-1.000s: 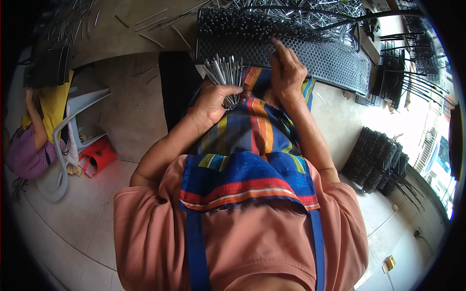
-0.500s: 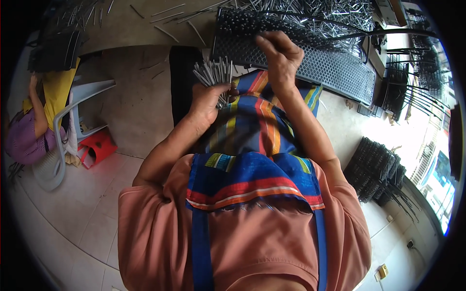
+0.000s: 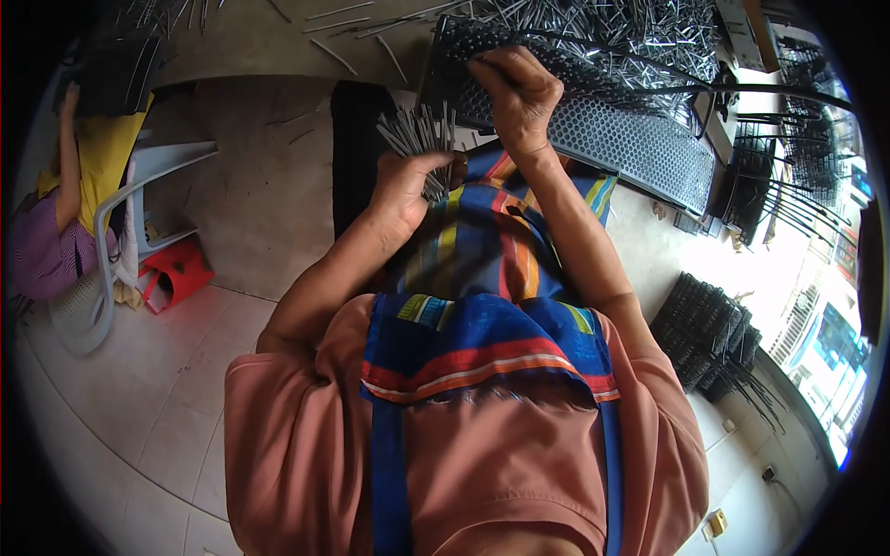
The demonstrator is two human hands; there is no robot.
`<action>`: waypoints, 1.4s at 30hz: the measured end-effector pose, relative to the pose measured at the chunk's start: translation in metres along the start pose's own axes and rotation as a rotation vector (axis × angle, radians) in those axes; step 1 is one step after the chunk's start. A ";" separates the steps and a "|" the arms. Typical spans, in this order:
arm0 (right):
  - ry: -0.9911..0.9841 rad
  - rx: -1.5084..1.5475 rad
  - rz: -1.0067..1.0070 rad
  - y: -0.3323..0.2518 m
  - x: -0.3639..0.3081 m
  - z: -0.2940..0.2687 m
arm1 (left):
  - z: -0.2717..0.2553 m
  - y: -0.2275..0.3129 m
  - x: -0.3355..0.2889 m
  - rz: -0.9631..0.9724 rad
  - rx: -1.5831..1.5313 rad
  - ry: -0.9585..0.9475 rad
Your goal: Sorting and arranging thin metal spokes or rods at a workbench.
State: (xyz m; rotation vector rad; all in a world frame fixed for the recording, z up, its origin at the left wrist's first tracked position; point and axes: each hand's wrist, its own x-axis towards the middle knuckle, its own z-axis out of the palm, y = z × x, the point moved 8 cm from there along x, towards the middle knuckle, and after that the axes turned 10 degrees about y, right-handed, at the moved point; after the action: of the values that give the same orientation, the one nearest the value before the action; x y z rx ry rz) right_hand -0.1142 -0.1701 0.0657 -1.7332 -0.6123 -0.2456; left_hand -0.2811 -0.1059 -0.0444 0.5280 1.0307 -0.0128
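A bundle of thin grey rods (image 3: 417, 132) fans upward out of my left hand (image 3: 402, 189), whose fingers are wrapped round it above my striped apron. To its right, my right hand (image 3: 525, 100) hovers over a black tray with a honeycomb pattern of holes (image 3: 640, 157). Thumb and fingers of that hand are pressed together in a pinch. Whatever lies between the fingertips, if anything, is too small to make out. Many small dark tips fill the far left part of the tray.
Behind the tray lies a large heap of loose rods (image 3: 612, 42), and a black bar (image 3: 769, 88) crosses at the right. Black wire racks (image 3: 709, 324) are stacked on the floor. At left, another person's arm (image 3: 69, 153) is near a grey chair (image 3: 111, 222) and a red container (image 3: 181, 275).
My right hand has shifted a little left and farther out over the tray, still pinched. The left hand keeps its hold on the rods. The view has turned slightly.
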 end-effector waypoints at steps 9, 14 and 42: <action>-0.074 -0.371 -0.195 -0.025 0.003 0.018 | 0.000 0.005 0.001 0.017 -0.033 -0.005; -0.166 -0.436 -0.283 -0.029 -0.001 0.025 | 0.004 0.012 -0.001 0.007 -0.138 -0.015; 0.059 0.102 0.093 0.005 -0.007 -0.017 | 0.007 -0.008 -0.014 0.058 0.222 -0.038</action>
State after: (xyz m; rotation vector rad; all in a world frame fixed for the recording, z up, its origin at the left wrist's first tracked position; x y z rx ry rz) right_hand -0.1153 -0.1885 0.0624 -1.6461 -0.4919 -0.1959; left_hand -0.2850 -0.1188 -0.0333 0.7573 0.9822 -0.0861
